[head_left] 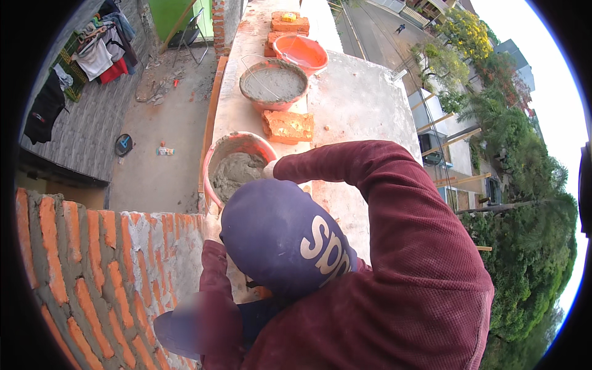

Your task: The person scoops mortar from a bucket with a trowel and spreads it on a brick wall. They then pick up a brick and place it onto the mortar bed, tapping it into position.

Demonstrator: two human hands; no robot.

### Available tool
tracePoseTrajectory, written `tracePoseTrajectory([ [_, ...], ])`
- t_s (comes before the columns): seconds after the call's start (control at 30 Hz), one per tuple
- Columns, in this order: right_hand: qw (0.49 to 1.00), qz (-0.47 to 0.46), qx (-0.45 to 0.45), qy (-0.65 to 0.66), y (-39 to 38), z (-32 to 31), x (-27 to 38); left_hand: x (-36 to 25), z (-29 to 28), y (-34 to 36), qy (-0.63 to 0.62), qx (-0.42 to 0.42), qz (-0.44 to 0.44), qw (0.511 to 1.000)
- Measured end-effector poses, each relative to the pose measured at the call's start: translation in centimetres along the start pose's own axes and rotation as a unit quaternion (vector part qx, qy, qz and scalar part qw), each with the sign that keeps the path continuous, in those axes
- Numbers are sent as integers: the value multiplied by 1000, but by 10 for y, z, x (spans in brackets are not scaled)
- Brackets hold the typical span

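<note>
Neither my left hand nor my right hand can be told in view. Directly below me a person in a purple cap and maroon sleeves bends over a red bucket of grey mortar. That person's right hand is at the bucket's right side, and their left hand is at its near left rim, partly hidden by the cap. An orange brick block lies just beyond the bucket.
A second mortar bucket, an orange bucket and stacked bricks stand farther along the concrete ledge. A drop to a lower floor is left, beside a brick wall. A street, wires and trees lie right.
</note>
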State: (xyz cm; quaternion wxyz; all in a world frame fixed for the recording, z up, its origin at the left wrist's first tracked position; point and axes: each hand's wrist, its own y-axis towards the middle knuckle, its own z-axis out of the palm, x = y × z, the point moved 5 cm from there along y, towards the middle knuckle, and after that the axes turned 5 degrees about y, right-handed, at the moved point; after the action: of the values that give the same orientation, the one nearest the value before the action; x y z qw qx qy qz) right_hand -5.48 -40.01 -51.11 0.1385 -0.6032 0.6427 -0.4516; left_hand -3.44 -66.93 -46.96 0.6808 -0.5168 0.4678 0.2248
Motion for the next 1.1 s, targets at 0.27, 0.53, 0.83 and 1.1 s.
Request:
tracePoseTrajectory([
  [0.27, 928, -136, 19, 347, -32, 33, 25, 40, -5, 14, -70, 15, 4, 997],
  [0.53, 735, -253, -28, 628, -33, 44, 58, 60, -15, 30, -98, 30, 7, 995],
  [0.83, 928, -95, -4, 360, -18, 17, -11, 90, -22, 52, -48, 79, 37, 995],
  [1.1, 996, 2, 84, -12, -61, -33, 40, 32, -10, 21, -79, 0, 123, 989],
])
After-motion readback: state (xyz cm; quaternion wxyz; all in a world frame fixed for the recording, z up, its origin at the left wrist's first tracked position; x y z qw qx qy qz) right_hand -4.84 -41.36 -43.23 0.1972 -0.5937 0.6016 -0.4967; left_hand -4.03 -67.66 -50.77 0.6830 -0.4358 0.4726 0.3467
